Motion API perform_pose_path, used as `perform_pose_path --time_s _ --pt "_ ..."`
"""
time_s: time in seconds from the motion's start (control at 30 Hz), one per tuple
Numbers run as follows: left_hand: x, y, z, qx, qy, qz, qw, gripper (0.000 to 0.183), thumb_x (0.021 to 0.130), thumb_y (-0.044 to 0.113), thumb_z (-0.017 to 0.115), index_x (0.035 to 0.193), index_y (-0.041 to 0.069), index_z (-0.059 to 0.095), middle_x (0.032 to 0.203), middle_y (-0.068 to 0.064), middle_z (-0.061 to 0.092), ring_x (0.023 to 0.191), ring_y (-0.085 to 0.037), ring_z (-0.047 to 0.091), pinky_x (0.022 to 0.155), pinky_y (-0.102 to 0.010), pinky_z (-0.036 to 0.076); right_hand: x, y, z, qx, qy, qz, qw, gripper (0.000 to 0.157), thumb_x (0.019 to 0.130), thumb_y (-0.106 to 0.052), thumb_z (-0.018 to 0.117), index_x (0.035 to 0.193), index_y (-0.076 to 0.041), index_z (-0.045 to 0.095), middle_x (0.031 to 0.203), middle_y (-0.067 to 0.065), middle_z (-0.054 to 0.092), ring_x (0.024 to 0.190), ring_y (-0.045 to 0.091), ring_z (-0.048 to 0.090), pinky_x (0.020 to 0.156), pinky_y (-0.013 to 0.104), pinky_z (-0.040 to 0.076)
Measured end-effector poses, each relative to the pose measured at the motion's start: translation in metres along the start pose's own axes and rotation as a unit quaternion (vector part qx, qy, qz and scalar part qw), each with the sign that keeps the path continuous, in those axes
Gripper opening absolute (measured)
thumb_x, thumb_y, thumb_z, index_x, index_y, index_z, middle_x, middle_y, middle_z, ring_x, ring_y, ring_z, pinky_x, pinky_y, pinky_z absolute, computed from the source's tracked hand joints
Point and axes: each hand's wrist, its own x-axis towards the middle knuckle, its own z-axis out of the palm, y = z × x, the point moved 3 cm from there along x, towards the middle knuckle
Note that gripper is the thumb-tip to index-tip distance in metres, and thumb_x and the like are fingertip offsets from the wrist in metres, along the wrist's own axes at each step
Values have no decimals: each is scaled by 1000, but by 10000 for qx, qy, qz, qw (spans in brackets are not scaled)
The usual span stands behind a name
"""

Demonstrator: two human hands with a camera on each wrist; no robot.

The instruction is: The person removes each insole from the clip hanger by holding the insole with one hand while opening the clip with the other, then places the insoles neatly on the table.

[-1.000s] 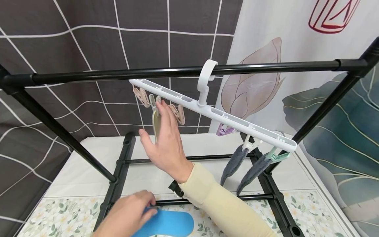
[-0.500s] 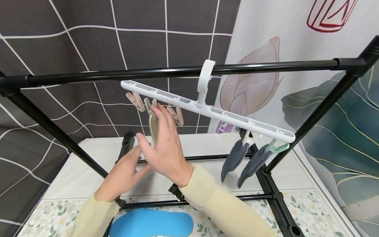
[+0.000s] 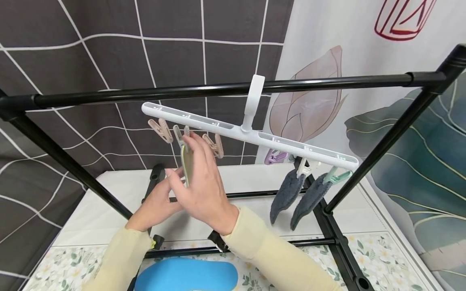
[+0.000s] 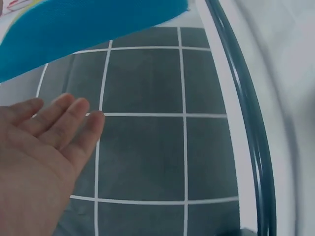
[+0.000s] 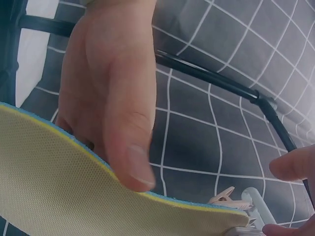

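A white clip hanger point(image 3: 265, 139) hangs by its hook from the black top bar. Near its left end, a grey-green clothespin point(image 3: 179, 135) holds an insole point(image 3: 187, 163), beige on one face and blue on the other. My right hand point(image 3: 209, 182) is beside it, its fingertips at the clothespin and its thumb held out straight. My left hand point(image 3: 156, 206) stands behind and below the insole. In the left wrist view, the left fingers point(image 4: 74, 120) are relaxed, palm showing, below the blue face point(image 4: 93, 29). The right wrist view shows the left thumb point(image 5: 135, 167) over the insole's edge.
Two dark grey fuzzy insoles point(image 3: 287, 194) hang from clips at the hanger's right. Beige clothespins point(image 3: 162, 130) and a purple one point(image 3: 274, 156) hang there too. A blue insole point(image 3: 185, 275) lies on the floral cloth. Black rack bars point(image 3: 153, 93) surround the hands.
My left hand has risen from the blue insole on the cloth to the hanging insole. The hanger's left end has swung left and slightly down. My right hand stays near the clothespin.
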Motion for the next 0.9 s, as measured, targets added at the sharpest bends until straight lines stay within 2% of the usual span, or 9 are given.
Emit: perform_pose_path --time_s 0.17,0.27,0.33,0.4,0.53,0.63,0.77,0.9 --pt "1 2 -1 -844 80 221 9962 72 82 20 72 143 25 34 145 4 35 130 -17 36 104 -45 34 -1 -1 -1 91 -11 0 10000 63 82 -22 62 136 0 36 139 12 38 126 18 38 99 29 38" --pt "0 3 -1 -1367 145 333 9899 71 80 9 72 141 19 38 143 1 39 129 -15 38 105 -35 34 -2 -2 -2 132 -22 25 9999 67 83 -23 61 139 0 32 138 11 39 120 18 42 98 27 38" --pt "0 4 0 -1594 163 379 9864 70 80 5 72 141 16 40 142 -2 41 128 -14 39 103 -29 35 -2 -3 -3 145 -36 51 9999 69 83 -23 61 140 0 30 137 11 40 115 18 45 96 26 39" --pt "0 4 0 -1746 162 390 9837 69 80 2 71 140 14 40 141 -3 42 127 -16 41 102 -28 37 -3 -3 -4 154 -53 72 9998 69 84 -23 61 141 0 29 137 11 40 113 18 46 95 25 40" --pt "2 2 3 -1876 120 208 9820 66 81 5 70 140 15 41 141 -2 41 128 -20 40 101 -38 39 -4 -3 -4 207 -54 34 9998 68 84 -20 61 140 1 30 138 12 39 114 18 47 96 24 40" --pt "4 2 4 -1788 77 53 9838 65 82 9 69 140 16 40 141 0 42 127 -21 40 100 -45 38 -4 -4 -4 349 -53 -37 9994 66 83 -18 61 138 2 33 137 13 39 118 17 45 97 22 39" --pt "3 2 4 -1717 82 -17 9851 65 81 10 70 140 17 42 136 1 47 122 -20 45 96 -37 42 -3 -5 -4 517 -57 -98 9986 63 83 -15 61 137 3 34 136 13 40 119 17 44 97 21 40" --pt "2 5 5 -1756 229 17 9842 65 80 10 72 137 19 44 133 2 50 118 -17 49 93 -28 44 -2 -5 -4 480 -25 -118 9988 62 84 -16 60 137 3 35 135 13 42 114 17 47 94 20 41"
